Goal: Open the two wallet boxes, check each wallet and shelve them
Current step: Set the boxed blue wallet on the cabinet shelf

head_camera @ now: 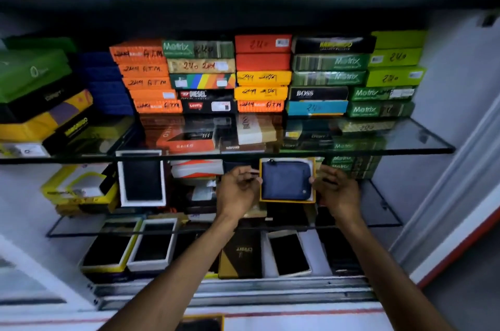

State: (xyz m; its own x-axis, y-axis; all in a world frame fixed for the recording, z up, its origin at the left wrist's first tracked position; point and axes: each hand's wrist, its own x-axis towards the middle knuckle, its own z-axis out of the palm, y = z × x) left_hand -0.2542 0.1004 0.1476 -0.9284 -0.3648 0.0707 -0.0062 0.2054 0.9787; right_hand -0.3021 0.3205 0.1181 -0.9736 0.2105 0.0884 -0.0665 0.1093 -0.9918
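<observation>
A navy blue wallet (285, 180) lies in an open yellow-rimmed box (287, 200) that stands tilted up on the middle glass shelf (384, 211), just under the upper glass shelf. My left hand (238, 190) touches the box's left side with its fingers curled. My right hand (334, 190) holds the box's right edge. A second open box with a white rim and a dark wallet (142, 179) stands upright further left on the same shelf.
Stacks of closed coloured wallet boxes (259, 76) fill the upper glass shelf (422, 148). Several open boxes with dark wallets (151, 246) lie on the bottom level. A yellow box (78, 190) sits at the left. A white wall stands at the right.
</observation>
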